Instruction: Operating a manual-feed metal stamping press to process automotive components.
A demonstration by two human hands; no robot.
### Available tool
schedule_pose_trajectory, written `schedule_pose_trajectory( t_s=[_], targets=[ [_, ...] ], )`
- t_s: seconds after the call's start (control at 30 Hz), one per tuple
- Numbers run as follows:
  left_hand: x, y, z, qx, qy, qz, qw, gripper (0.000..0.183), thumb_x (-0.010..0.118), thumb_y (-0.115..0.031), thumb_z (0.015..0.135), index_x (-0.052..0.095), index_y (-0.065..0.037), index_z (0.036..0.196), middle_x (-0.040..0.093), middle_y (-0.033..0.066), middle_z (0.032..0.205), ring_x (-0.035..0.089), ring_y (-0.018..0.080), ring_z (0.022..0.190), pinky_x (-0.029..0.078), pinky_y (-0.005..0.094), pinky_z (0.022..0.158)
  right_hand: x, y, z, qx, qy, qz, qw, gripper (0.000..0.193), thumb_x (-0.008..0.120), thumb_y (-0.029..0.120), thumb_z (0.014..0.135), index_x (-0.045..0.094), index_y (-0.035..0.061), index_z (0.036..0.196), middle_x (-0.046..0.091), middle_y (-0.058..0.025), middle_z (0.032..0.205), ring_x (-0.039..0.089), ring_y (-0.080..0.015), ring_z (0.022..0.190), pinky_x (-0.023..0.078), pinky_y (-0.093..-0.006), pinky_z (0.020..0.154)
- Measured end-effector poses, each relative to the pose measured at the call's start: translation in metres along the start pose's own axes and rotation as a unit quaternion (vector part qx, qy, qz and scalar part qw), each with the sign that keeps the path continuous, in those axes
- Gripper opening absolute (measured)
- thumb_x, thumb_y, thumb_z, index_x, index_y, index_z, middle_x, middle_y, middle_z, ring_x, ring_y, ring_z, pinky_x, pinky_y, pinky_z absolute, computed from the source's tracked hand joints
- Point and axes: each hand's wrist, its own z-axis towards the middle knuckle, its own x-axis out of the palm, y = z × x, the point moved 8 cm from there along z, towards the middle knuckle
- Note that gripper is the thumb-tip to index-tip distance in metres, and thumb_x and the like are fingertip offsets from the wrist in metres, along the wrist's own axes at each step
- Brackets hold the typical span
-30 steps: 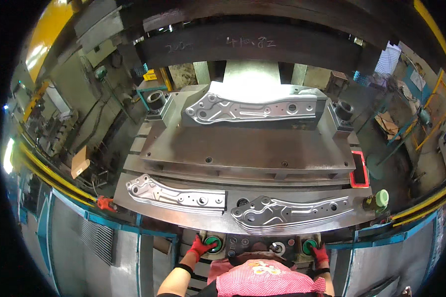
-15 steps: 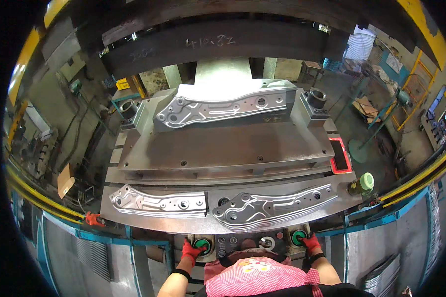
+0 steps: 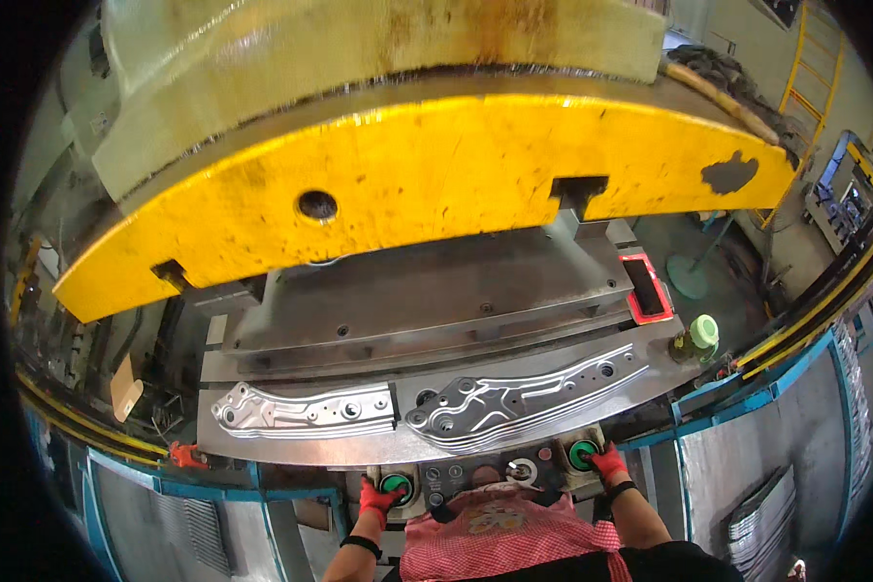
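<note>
My left hand, in a red glove, is closed at the left push-button housing, its thumb on the green push button. In a matching glove, my right hand grips the other housing, with its thumb at the right green push button. Between them lies a dark control panel with knobs. Beyond it, two stamped metal parts rest on the press bed: a bright one at left and a darker one at right. The yellow press ram hides nearly all of the part on the die.
The lower die spans the bed under the ram. At the bed's right stand a red-rimmed dark rectangle and a green-lidded bottle. Blue rails flank me, with stacked metal parts at lower right.
The yellow ram has come down over the die and now covers the stamped part there. Both hands stay at the green push buttons. The view has shifted slightly.
</note>
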Motion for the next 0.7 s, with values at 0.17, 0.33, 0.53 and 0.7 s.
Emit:
schedule_pose_trajectory(
  t_s=[0.17, 0.33, 0.53, 0.7],
  targets=[
    [-0.01, 0.002, -0.009, -0.003, 0.003, -0.031, 1.0, 0.129, 0.091, -0.04, 0.037, 0.021, 0.001, 0.138, 0.04, 0.0194, 0.136, 0.042, 0.0287, 0.124, 0.039, 0.0358, 0.1, 0.007, 0.005, 0.0, 0.047, -0.015, -0.132, 0.99, 0.097, 0.08, 0.022, 0.064, 0.022, -0.0065, 0.137, 0.043, -0.0184, 0.133, 0.044, -0.0257, 0.121, 0.04, -0.0342, 0.097],
    [-0.005, -0.032, -0.01, 0.07, 0.008, -0.098, 0.993, 0.127, 0.091, -0.039, 0.038, 0.022, 0.002, 0.137, 0.039, 0.019, 0.136, 0.04, 0.0271, 0.125, 0.037, 0.0363, 0.1, -0.005, -0.023, 0.018, -0.007, -0.008, 0.033, 0.999, 0.106, 0.082, 0.033, 0.059, 0.022, -0.0047, 0.138, 0.045, -0.0222, 0.131, 0.045, -0.0294, 0.121, 0.038, -0.0357, 0.098],
    [-0.076, -0.1, -0.068, 0.019, 0.001, -0.085, 0.996, 0.071, 0.073, -0.037, 0.073, 0.047, 0.004, 0.124, 0.053, 0.0203, 0.123, 0.051, 0.0258, 0.111, 0.043, 0.0353, 0.09, -0.138, 0.126, -0.077, -0.181, -0.347, 0.099, 0.915, 0.085, 0.071, 0.021, 0.076, 0.021, -0.004, 0.139, 0.033, -0.0222, 0.139, 0.033, -0.0296, 0.128, 0.025, -0.0362, 0.107],
    [-0.218, -0.247, -0.132, 0.236, -0.218, 0.108, 0.941, 0.033, 0.069, -0.025, 0.074, 0.064, -0.007, 0.102, 0.062, 0.0159, 0.096, 0.057, 0.0325, 0.089, 0.044, 0.0414, 0.079, -0.089, 0.355, -0.122, -0.397, -0.205, -0.169, 0.878, 0.089, 0.078, 0.021, 0.063, 0.03, 0.0009, 0.136, 0.036, -0.0199, 0.137, 0.033, -0.0333, 0.127, 0.025, -0.0375, 0.107]
  ],
)
